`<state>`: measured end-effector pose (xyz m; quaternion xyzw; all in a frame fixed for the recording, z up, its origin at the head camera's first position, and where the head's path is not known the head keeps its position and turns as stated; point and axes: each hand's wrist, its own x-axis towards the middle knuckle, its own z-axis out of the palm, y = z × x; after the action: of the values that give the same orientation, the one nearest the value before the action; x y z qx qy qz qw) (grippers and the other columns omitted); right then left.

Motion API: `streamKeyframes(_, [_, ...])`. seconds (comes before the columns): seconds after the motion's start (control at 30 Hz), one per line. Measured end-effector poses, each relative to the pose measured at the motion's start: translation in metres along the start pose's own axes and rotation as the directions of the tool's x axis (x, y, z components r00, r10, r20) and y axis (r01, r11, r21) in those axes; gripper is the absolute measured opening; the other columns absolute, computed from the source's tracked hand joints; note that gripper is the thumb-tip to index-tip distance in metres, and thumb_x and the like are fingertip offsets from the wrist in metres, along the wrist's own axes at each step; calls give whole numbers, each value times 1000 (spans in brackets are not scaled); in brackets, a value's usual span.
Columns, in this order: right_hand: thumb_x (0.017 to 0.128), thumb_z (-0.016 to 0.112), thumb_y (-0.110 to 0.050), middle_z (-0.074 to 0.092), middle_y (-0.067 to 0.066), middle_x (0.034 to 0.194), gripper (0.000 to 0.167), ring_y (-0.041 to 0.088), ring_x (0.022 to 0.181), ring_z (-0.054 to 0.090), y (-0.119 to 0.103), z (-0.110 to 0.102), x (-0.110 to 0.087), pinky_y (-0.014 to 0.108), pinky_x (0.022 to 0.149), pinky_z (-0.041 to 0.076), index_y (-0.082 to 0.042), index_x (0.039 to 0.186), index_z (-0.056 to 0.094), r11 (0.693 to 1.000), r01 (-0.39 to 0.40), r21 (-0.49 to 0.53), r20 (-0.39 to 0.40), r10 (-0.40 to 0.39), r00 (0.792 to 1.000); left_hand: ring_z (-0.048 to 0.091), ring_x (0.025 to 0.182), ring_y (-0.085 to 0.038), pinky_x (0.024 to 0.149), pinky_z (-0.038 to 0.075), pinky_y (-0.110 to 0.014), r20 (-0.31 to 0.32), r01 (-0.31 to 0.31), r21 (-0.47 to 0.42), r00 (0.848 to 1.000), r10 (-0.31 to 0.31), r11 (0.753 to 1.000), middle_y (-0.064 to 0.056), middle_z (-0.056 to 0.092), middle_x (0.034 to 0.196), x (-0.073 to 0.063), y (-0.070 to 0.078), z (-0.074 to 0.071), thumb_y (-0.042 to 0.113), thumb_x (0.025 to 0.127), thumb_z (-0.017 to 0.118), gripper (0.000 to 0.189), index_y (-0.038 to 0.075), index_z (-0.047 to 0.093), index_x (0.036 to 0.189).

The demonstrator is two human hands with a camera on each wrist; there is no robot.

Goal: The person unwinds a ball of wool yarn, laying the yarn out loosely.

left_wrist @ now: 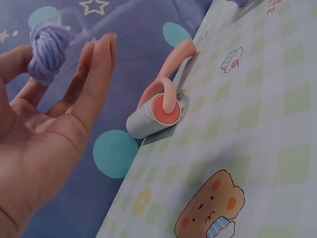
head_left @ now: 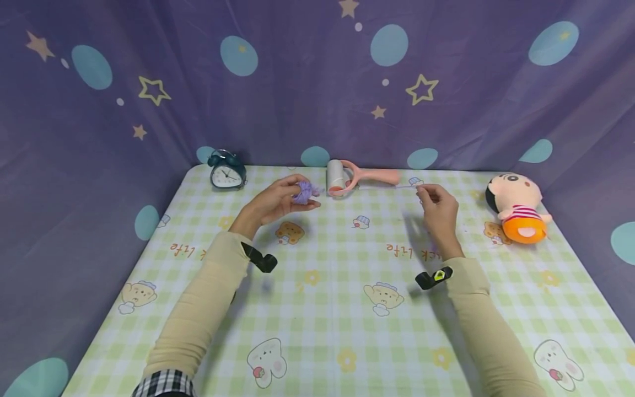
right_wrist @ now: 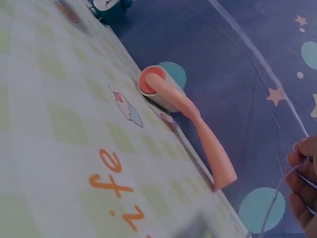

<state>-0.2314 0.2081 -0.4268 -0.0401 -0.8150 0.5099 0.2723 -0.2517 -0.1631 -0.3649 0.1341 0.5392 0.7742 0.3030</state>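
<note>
My left hand (head_left: 275, 203) holds a small ball of purple yarn (head_left: 304, 193) above the back left of the table. In the left wrist view, thumb and index finger pinch the yarn ball (left_wrist: 48, 52), while the other fingers stretch out. From it a yarn strand (head_left: 404, 186) runs across to my right hand (head_left: 440, 212), raised over the back right. Thumb and fingertips of the right hand pinch this strand (right_wrist: 282, 91). A loose end (right_wrist: 271, 210) hangs below those fingers in the right wrist view. Both hands are raised off the tabletop.
A pink-handled lint roller (head_left: 374, 176) lies at the table's back edge, behind the strand. At the back left stands a dark green alarm clock (head_left: 227, 173). A plush doll (head_left: 521, 209) sits at the right. A green checked cloth (head_left: 317, 320) covers the table; a purple curtain (head_left: 297, 110) hangs behind.
</note>
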Motion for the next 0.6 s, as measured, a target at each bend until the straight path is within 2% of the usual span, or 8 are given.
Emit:
streamKeyframes(0.13, [93, 63, -26, 71, 7, 86, 23, -5, 67, 56, 1, -6, 3, 9, 59, 45, -5, 98, 72, 1000, -5, -10, -39, 5, 999, 67, 99, -33, 95, 54, -43, 51, 27, -18, 998, -26, 999, -15, 64, 107, -2, 0, -1, 2, 100, 38, 18, 8, 54, 105])
streamKeyframes(0.3, [94, 62, -28, 71, 3, 86, 25, -4, 69, 56, 1, -11, 5, 10, 61, 44, -5, 100, 71, 1000, -14, -23, -57, 13, 998, 68, 95, -29, 92, 56, -40, 90, 33, 43, 995, -36, 999, -15, 66, 101, -3, 0, -2, 3, 98, 42, 16, 9, 55, 106])
streamKeyframes(0.53, [94, 62, -27, 66, -13, 79, 25, 7, 72, 60, 2, -19, 10, 11, 61, 43, -4, 100, 71, 999, -31, 21, -100, 33, 994, 68, 91, -23, 84, 59, -32, -5, 21, 151, 1000, -21, 988, -12, 61, 101, -3, 2, 0, -1, 96, 41, 20, 8, 55, 107])
streamKeyframes(0.6, [94, 63, -26, 63, -19, 76, 25, 6, 71, 60, 3, -22, 12, 11, 61, 43, -3, 100, 71, 999, -21, 27, -118, 24, 993, 67, 90, -23, 85, 59, -32, -33, 17, 167, 999, -12, 986, -11, 60, 101, -3, 2, -1, -2, 95, 41, 21, 7, 55, 107])
